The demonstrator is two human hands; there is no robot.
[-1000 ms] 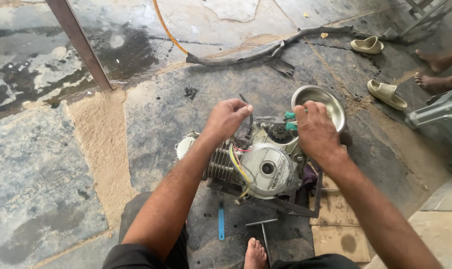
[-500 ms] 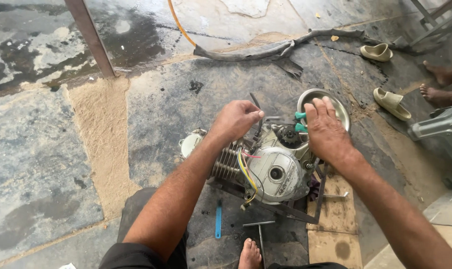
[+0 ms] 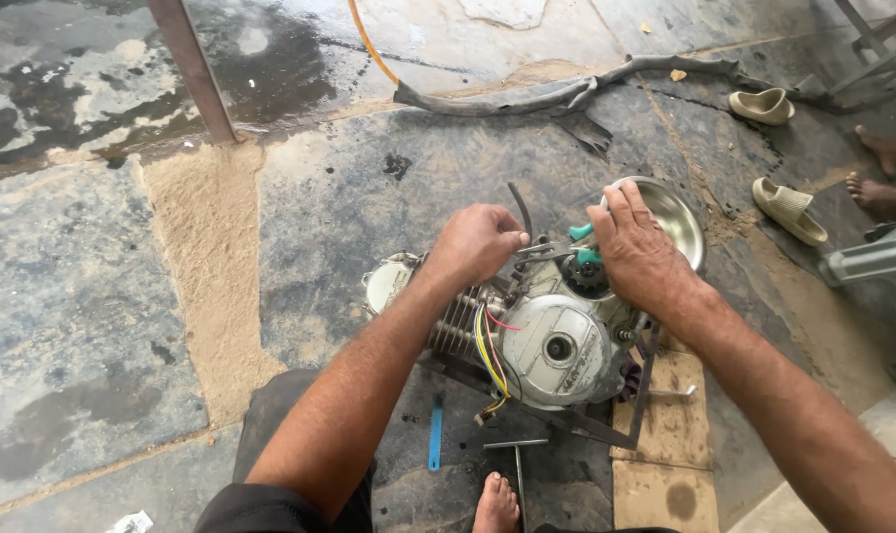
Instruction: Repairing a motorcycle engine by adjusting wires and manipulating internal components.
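A small silver motorcycle engine (image 3: 552,345) lies on the stone floor, held in a dark metal frame (image 3: 645,390). Yellow, red and green wires (image 3: 487,345) hang from its side. My left hand (image 3: 480,242) is closed around a thin metal part on top of the engine, next to a black curved lever (image 3: 520,209). My right hand (image 3: 640,255) lies over the top right of the engine, gripping a green-handled tool (image 3: 581,234) above a black toothed sprocket (image 3: 583,279). The tool's working end is hidden under my palm.
A steel bowl (image 3: 683,219) sits just behind my right hand. A blue tool (image 3: 435,434), a T-handle wrench (image 3: 518,464) and my bare foot (image 3: 495,501) lie near me. Two slippers (image 3: 788,209) and another person's feet (image 3: 884,195) are at right. A rusty post (image 3: 193,69) stands at back left.
Both hands stay on top of the engine. My right hand has slid a little left and lower, covering more of the green-handled tool. The view has shifted slightly.
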